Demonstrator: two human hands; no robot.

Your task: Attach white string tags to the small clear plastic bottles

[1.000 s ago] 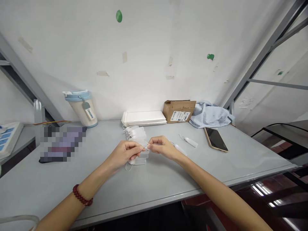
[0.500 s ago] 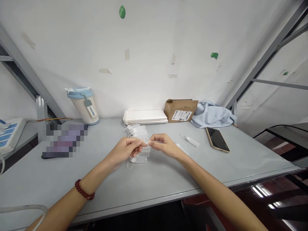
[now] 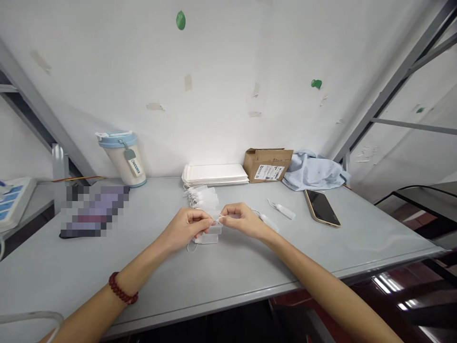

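Observation:
My left hand [image 3: 186, 228] and my right hand [image 3: 244, 220] meet above the grey desk. Both are closed in a pinch, thumb against finger, on a thin white string [image 3: 217, 219] stretched between the fingertips. Fingers hide most of what may hang from it. Under and behind my hands lies a row of small translucent white sleeves [image 3: 207, 194] with string loops; one sleeve [image 3: 210, 239] at the near end shows its loop to the left. Two loose pieces of the same kind lie right of my right hand: a nearer sleeve [image 3: 270, 223] and a farther sleeve [image 3: 286, 211].
Along the wall stand a blue-lidded tumbler [image 3: 123, 159], a stack of white packets [image 3: 216, 174], a cardboard box [image 3: 268, 165] and a crumpled light-blue cloth [image 3: 312, 170]. A phone [image 3: 322, 208] lies at right; a blurred purple item [image 3: 96, 209] at left. A cable crosses the lower left.
Both hands have come slightly nearer to me, fingertips still close together on the string. More of the loose sleeve beside my right hand shows now. The camera has shifted slightly.

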